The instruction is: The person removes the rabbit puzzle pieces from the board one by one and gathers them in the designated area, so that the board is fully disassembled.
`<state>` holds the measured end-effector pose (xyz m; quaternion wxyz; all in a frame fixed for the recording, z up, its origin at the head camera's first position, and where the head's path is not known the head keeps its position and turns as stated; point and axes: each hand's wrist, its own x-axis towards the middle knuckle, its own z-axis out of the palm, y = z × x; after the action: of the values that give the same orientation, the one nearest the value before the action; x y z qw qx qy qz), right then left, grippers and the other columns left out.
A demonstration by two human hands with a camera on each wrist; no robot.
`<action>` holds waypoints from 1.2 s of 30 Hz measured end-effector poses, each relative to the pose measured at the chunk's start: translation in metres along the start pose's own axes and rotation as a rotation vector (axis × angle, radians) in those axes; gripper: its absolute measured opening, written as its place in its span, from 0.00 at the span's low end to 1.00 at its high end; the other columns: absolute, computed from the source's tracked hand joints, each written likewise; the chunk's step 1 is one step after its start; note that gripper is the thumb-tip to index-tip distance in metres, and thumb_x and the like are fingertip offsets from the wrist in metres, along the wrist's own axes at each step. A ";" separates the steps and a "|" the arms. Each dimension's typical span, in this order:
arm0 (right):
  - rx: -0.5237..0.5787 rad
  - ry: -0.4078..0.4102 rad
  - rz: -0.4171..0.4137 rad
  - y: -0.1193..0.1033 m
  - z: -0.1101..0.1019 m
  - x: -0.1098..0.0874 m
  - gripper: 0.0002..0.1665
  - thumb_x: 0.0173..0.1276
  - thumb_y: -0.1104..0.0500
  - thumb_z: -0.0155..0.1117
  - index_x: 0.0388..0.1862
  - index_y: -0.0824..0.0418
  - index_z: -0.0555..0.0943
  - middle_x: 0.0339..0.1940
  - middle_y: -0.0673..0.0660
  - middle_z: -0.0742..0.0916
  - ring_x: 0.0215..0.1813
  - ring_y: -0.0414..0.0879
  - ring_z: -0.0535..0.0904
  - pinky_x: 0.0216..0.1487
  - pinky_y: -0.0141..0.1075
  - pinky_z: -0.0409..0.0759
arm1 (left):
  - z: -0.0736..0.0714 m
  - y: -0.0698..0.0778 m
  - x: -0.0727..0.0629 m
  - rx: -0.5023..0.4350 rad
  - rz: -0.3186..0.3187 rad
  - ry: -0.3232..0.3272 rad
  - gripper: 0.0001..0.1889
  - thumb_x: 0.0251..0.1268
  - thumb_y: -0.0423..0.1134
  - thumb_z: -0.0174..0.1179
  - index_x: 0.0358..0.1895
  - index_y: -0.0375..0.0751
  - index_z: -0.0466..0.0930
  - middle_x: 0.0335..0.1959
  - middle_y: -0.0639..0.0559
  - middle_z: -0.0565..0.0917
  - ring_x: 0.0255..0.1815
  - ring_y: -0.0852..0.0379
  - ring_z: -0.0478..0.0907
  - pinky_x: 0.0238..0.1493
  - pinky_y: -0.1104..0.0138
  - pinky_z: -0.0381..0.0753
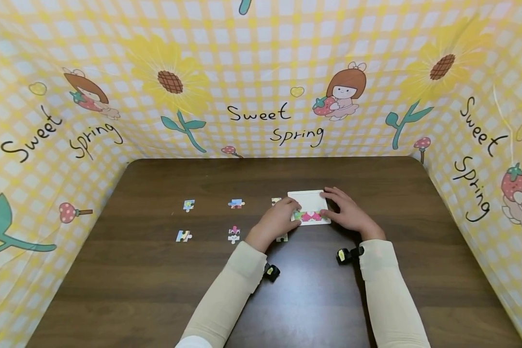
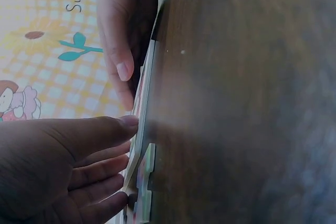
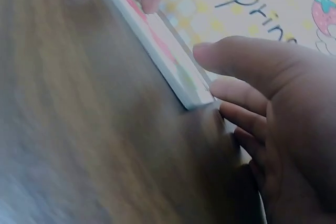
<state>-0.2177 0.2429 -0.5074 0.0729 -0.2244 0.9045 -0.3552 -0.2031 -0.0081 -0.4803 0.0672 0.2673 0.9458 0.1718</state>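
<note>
A white rectangular puzzle tray point(image 1: 306, 199) lies on the table between the two hands. Pink and green puzzle pieces point(image 1: 311, 216) fill its near strip, and its far part is bare white. My left hand point(image 1: 275, 220) reaches over the tray's left edge, with fairly straight fingers on the near-left part. In the left wrist view its thumb point(image 2: 118, 127) touches the tray's side. At the right edge, my right hand point(image 1: 350, 212) has its fingers spread and relaxed. In the right wrist view, the right thumb point(image 3: 220, 55) is just above the tray corner.
Loose jigsaw pieces lie in two rows to the left, among them a blue one point(image 1: 236, 203) and a pink-and-white one point(image 1: 234, 235). Two more pieces point(image 1: 282, 239) are partly hidden by the left arm. Checked yellow cloth point(image 1: 261, 63) walls the brown table point(image 1: 126, 270) on three sides.
</note>
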 end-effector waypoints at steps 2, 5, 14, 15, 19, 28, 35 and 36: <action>-0.024 0.013 0.018 -0.003 0.002 0.002 0.39 0.67 0.47 0.66 0.72 0.63 0.66 0.76 0.63 0.61 0.78 0.61 0.45 0.70 0.61 0.50 | 0.000 -0.001 0.000 -0.001 -0.001 -0.005 0.21 0.66 0.46 0.63 0.58 0.41 0.78 0.61 0.47 0.75 0.61 0.51 0.72 0.62 0.60 0.71; -0.062 0.038 0.038 -0.007 0.006 0.005 0.41 0.64 0.46 0.69 0.70 0.63 0.68 0.75 0.63 0.63 0.77 0.62 0.47 0.70 0.60 0.52 | 0.000 -0.002 0.000 0.003 -0.001 -0.014 0.21 0.66 0.47 0.63 0.59 0.42 0.78 0.61 0.47 0.74 0.62 0.51 0.71 0.63 0.61 0.70; -0.070 0.064 0.077 -0.011 0.011 0.006 0.42 0.61 0.48 0.72 0.68 0.65 0.69 0.74 0.63 0.64 0.77 0.62 0.48 0.71 0.58 0.52 | 0.003 -0.003 -0.001 -0.002 -0.005 0.002 0.22 0.65 0.46 0.65 0.58 0.40 0.78 0.60 0.47 0.76 0.60 0.52 0.73 0.62 0.61 0.71; -0.066 0.062 0.080 -0.011 0.012 0.006 0.42 0.61 0.48 0.72 0.68 0.65 0.68 0.74 0.63 0.64 0.77 0.61 0.48 0.71 0.58 0.52 | 0.004 -0.002 -0.001 -0.004 -0.006 0.003 0.22 0.65 0.46 0.65 0.58 0.39 0.78 0.59 0.47 0.76 0.60 0.52 0.73 0.61 0.61 0.71; -0.066 0.063 0.079 -0.012 0.012 0.006 0.42 0.61 0.48 0.72 0.68 0.65 0.68 0.74 0.63 0.64 0.77 0.62 0.48 0.71 0.59 0.52 | 0.004 -0.002 -0.001 -0.010 -0.008 0.014 0.20 0.65 0.45 0.65 0.56 0.40 0.79 0.58 0.47 0.76 0.59 0.52 0.74 0.60 0.62 0.72; -0.065 0.065 0.086 -0.013 0.012 0.005 0.42 0.61 0.48 0.72 0.69 0.66 0.68 0.74 0.64 0.64 0.77 0.62 0.48 0.71 0.58 0.52 | 0.005 -0.001 -0.002 -0.034 -0.025 0.023 0.19 0.64 0.44 0.65 0.55 0.40 0.79 0.57 0.47 0.77 0.57 0.53 0.75 0.59 0.62 0.73; -0.059 0.071 0.091 -0.014 0.011 0.006 0.43 0.61 0.47 0.72 0.69 0.65 0.68 0.74 0.63 0.64 0.77 0.61 0.48 0.71 0.58 0.52 | 0.005 -0.001 -0.002 -0.043 -0.041 0.030 0.19 0.64 0.44 0.65 0.55 0.41 0.78 0.57 0.48 0.76 0.57 0.52 0.75 0.59 0.62 0.73; -0.062 0.070 0.092 -0.014 0.011 0.006 0.43 0.61 0.47 0.72 0.69 0.65 0.68 0.74 0.63 0.64 0.77 0.61 0.48 0.71 0.58 0.52 | 0.005 -0.001 -0.002 -0.045 -0.046 0.026 0.20 0.65 0.45 0.65 0.56 0.41 0.78 0.57 0.48 0.76 0.57 0.52 0.75 0.59 0.62 0.73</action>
<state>-0.2151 0.2243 -0.5058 0.0502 -0.1721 0.9265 -0.3309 -0.2010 -0.0080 -0.4852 0.0647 0.2415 0.9484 0.1947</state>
